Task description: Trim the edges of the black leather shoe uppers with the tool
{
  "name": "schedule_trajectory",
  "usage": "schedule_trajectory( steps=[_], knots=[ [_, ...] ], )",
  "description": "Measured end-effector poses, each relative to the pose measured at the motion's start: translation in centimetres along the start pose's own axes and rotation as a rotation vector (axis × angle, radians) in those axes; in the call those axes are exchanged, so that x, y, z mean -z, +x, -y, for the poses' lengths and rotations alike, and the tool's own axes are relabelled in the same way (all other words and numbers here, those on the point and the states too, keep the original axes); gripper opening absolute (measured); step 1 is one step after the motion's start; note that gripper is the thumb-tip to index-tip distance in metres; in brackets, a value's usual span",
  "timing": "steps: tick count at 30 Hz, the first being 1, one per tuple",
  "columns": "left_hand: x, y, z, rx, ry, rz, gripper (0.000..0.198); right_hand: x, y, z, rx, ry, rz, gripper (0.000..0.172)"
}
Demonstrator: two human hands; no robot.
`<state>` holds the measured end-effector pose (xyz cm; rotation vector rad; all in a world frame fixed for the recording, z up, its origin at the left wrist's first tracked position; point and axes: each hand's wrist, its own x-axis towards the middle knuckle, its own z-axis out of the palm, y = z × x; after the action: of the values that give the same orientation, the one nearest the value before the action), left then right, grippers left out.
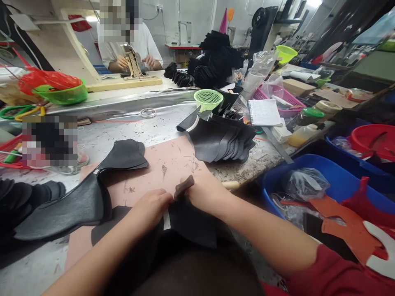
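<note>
Black leather-like piece (194, 226) at the near edge of the flat pink board (163, 158): left hand (156, 203) and right hand (203, 191), nearly closed, pinch it; I'd keep tension even.

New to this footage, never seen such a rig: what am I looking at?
No robot here. This single picture comes from a camera on the person's head, facing forward and down. The two bare forearms are the wearer's own. The left hand and right hand both hold a black piece by the pink board. Stacked black pieces lie across the board's left edge. Beyond it, a fanned black stack and light green basket are on the worktable. Behind, a co-worker is at a machine.
</note>
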<state>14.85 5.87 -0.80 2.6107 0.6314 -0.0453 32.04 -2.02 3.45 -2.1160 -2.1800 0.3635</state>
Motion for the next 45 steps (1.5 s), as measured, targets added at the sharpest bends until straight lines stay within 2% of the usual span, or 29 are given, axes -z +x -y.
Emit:
schedule_trajectory(
  steps=[8, 10, 15, 18, 21, 25, 30, 32, 35, 37, 40, 43, 45],
  knots=[
    [-0.4, -1.4, 0.6, -0.034, 0.019, -0.078, 0.031, -0.5, 0.3, 1.5, 0.011, 0.036, 0.059, 0.021],
    [-0.4, -1.7, 0.8, -0.048, 0.026, -0.069, 0.031, -0.5, 0.5, 1.8, 0.019, 0.023, 0.108, 0.019],
    [-0.5, -2.4, 1.5, -0.051, -0.012, -0.071, 0.029, -0.4, 0.8, 2.6, 0.029, 0.003, 0.088, 0.022],
    [-0.4, -3.0, 2.0, -0.071, 0.025, -0.080, 0.032, -0.4, 0.7, 3.2, 0.023, -0.024, 0.148, 0.022],
    [0.3, -3.3, 2.7, -0.108, 0.060, -0.022, 0.033, -0.5, 0.6, 3.4, 0.023, -0.039, 0.099, 0.023],
    [0.8, -2.4, 3.4, -0.139, -0.061, 0.036, 0.029, -0.2, 0.5, 2.6, 0.034, -0.044, 0.149, 0.021],
    [-1.0, -0.1, 1.7, -0.073, -0.118, -0.111, 0.021, 0.3, 0.3, 0.8, -0.132, -0.146, -0.016, 0.026],
    [-1.4, 0.4, 0.9, -0.076, -0.098, -0.129, 0.024, 0.1, 0.1, 0.2, -0.138, -0.151, 0.012, 0.028],
    [-1.2, 0.4, 0.5, -0.106, -0.043, -0.065, 0.028, -0.2, -0.3, -0.3, -0.115, -0.146, 0.100, 0.024],
    [-0.8, 0.2, 0.8, -0.124, -0.026, -0.042, 0.030, -0.3, -0.5, -0.3, -0.124, -0.153, 0.055, 0.023],
    [-0.6, 0.0, 1.5, -0.188, -0.058, -0.072, 0.031, -0.5, -0.4, -0.1, -0.160, -0.131, 0.009, 0.026],
    [-0.6, -0.1, 1.9, -0.216, -0.027, -0.084, 0.032, -0.6, -0.2, 0.3, -0.118, -0.107, 0.113, 0.025],
    [-0.6, -0.3, 2.0, -0.196, 0.017, -0.063, 0.031, -0.4, -0.2, 0.4, -0.105, -0.119, 0.114, 0.024]
  ],
)
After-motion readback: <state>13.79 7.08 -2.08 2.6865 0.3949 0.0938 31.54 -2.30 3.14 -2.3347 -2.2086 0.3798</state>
